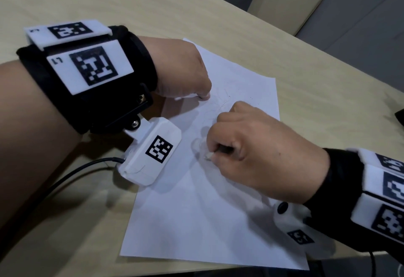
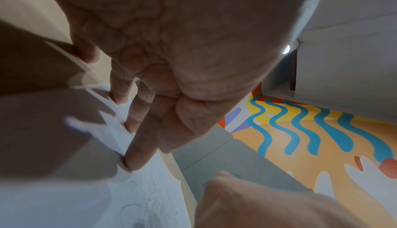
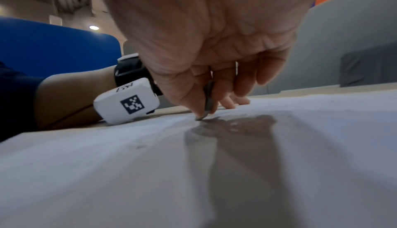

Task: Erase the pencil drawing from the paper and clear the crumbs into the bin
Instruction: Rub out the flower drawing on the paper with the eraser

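A: Start on the left. What is the left hand [image 1: 183, 73] doing?

B: Its fingers [image 2: 137, 155] are stretched out straight, tips pressed on the paper [image 1: 196, 211] to pin it to the table [image 1: 153, 14]. They hold nothing.

A: And the drawing?

B: Faint pencil lines [image 1: 220, 101] lie mid-sheet, just past the pinning fingertip, between the two hands. A few dark crumbs [image 1: 229, 96] dot the paper near them.

A: The right hand [image 1: 262, 152]?

B: Its fingers are curled tight, pinching a thin dark-bodied eraser [image 3: 207, 102] whose pale tip [image 1: 207, 156] touches the sheet.

A: How should the rubbing go?

B: I'd say short strokes running away from the pinned side, so the sheet stays taut and doesn't buckle. Light pressure, since that narrow tip could dig in. Keep the crumbs on the paper; no bin is in view.
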A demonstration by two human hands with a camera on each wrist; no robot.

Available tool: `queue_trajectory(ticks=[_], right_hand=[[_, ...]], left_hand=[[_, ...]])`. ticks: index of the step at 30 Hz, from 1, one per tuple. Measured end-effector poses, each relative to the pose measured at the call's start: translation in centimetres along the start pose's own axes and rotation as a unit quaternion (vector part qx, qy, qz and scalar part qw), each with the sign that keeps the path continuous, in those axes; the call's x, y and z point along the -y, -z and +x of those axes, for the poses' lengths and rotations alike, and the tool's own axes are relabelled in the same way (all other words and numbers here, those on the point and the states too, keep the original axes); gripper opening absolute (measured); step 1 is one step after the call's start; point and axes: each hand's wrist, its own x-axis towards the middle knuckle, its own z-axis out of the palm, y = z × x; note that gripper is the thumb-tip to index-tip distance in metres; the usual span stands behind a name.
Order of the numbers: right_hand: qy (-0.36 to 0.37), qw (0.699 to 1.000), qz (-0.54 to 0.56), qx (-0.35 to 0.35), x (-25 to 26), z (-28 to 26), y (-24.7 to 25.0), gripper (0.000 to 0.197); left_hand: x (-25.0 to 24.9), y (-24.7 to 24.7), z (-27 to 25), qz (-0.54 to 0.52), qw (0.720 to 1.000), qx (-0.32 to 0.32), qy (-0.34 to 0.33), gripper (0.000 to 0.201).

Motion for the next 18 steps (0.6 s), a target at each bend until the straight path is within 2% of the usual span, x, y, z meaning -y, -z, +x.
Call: queue_trajectory(ticks=[4, 8, 11, 15, 18], right_hand=[[-0.057, 0.998, -0.025, -0.023, -0.8, 0.4, 0.6, 0.012], [-0.014, 1.000, -0.002, 0.001, -0.4, -0.1, 0.0, 0.008], [-0.054, 0.998, -0.016, -0.017, -1.3, 0.1, 0.5, 0.009], [-0.027, 1.000, 0.003, 0.001, -1.1, -0.3, 0.3, 0.008], [-0.054, 0.998, -0.003, -0.008, -1.5, -0.2, 0.4, 0.008]], left_hand=[[-0.2, -0.1, 0.0, 0.020, 1.000, 0.008, -0.004, 0.030], [-0.1, -0.1, 0.0, 0.008, 1.000, 0.004, 0.004, 0.029], [-0.1, -0.1, 0.0, 0.010, 1.000, 0.003, 0.002, 0.030], [-0.1, 0.0, 0.0, -0.002, 1.000, 0.001, 0.006, 0.029], [-0.3, -0.1, 0.0, 0.009, 1.000, 0.001, 0.004, 0.029]])
